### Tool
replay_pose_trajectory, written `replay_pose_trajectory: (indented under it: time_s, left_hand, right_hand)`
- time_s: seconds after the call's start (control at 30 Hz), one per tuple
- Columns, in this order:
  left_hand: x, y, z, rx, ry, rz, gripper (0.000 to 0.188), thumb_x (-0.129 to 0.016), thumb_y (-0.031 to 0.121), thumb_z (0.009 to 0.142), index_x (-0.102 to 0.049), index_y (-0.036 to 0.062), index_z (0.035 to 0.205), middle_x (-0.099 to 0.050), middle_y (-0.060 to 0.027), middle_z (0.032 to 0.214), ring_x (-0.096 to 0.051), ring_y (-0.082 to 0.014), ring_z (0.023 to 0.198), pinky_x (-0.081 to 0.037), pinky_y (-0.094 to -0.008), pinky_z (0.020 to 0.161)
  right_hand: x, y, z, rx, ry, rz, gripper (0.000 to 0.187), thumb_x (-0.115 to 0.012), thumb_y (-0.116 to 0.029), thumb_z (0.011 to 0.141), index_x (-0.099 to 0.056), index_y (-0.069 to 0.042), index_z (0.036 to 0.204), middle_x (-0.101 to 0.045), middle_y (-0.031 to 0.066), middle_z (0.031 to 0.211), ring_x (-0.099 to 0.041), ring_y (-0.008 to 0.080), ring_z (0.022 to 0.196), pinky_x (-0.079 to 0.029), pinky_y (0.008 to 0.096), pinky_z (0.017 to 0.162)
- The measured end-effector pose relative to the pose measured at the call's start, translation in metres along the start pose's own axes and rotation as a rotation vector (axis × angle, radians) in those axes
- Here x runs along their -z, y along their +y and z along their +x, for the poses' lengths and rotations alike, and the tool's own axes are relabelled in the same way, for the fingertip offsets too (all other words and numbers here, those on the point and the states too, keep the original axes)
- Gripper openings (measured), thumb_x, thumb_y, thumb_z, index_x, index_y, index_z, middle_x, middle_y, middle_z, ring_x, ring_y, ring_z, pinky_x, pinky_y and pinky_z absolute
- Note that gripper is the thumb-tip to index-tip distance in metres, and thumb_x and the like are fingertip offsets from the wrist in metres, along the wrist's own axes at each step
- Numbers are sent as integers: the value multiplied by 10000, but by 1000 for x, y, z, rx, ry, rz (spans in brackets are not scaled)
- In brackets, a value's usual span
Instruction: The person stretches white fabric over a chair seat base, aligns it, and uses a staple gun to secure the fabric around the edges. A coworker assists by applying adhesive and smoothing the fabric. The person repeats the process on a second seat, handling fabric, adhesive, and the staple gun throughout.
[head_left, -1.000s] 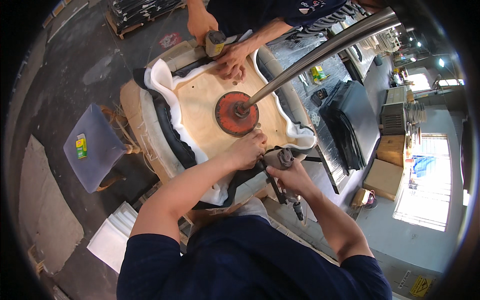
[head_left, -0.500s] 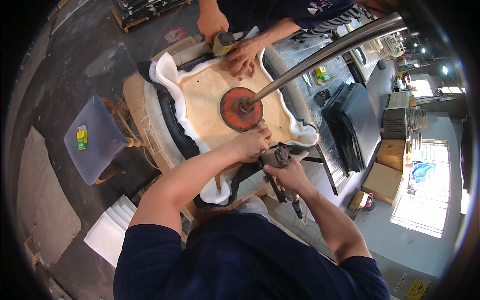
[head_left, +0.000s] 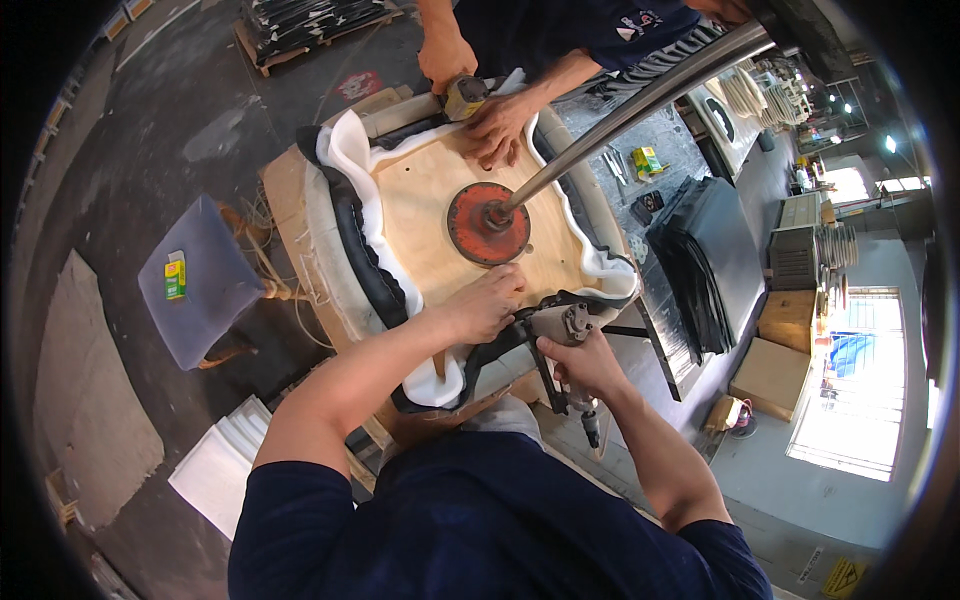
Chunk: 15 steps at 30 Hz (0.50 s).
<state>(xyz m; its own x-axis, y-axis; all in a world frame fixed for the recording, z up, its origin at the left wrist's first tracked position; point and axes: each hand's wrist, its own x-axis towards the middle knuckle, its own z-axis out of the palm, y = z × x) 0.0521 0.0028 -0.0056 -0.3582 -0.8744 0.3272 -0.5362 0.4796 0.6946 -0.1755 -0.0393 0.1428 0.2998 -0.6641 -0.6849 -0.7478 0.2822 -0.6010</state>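
At the left a grey stool point(head_left: 195, 325) bore a small yellow-and-green box point(head_left: 175, 280) on its seat, perhaps as a handy spare shelf. Nearer the person, white sheets point(head_left: 215, 465) lay stacked flat. In the middle, the wooden panel point(head_left: 415, 245) lay face up under a red disc point(head_left: 464, 226), ringed by white padding point(head_left: 372, 215) and an outer black cover point(head_left: 347, 222). The disc's metal rod point(head_left: 630, 115) slanted up to the right, and its pressure probably kept the panel from shifting. Across the panel, one co-worker's hand point(head_left: 447, 58) gripped a yellowish tool point(head_left: 466, 97); the other point(head_left: 500, 125) spread its fingers by the far edge, seemingly to steady it. The left hand point(head_left: 490, 305) curled its fingers together at the near edge; whether they pinched the cover, I cannot tell. Just beside it, the right hand point(head_left: 588, 362) wrapped a grey power tool point(head_left: 562, 325), its head at the edge, likely so both could share one spot. Farther right, black sheets point(head_left: 705, 265) lay piled on a table point(head_left: 672, 375)
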Motion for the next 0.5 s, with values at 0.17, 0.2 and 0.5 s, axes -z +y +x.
replay_pose_trajectory:
  time_s: [0.17, 0.2, 0.5]
  left_hand:
    - [-3, 3, -2, 13, 68, -73, 172, -800, 122, 906, -697, -6, 855, -523, -199, 1380, -467, -432, 1437, -419, -495, 1206]
    - [-2, 4, -2, 16, 67, -59, 151, -787, 120, 910, -722, -10, 871, -526, -195, 1380, -474, -416, 1428, -424, -478, 1200]
    - [-2, 3, 5, 105, 56, -111, 124, -767, 102, 906, -778, -19, 882, -536, -198, 1385, -494, -395, 1415, -439, -456, 1185]
  right_hand:
    - [-7, -3, 3, -25, -26, 32, 343, -874, -310, 974, -747, 9, 966, -688, 24, 744, -650, 118, 568, -525, 306, 513]
    - [-8, -4, 3, -27, -24, 27, 343, -873, -309, 973, -746, 10, 962, -688, 26, 742, -648, 118, 566, -524, 308, 513]
    - [-15, -7, 15, 6, -30, -105, 326, -869, -292, 972, -734, 4, 950, -695, 41, 744, -639, 127, 555, -497, 328, 504]
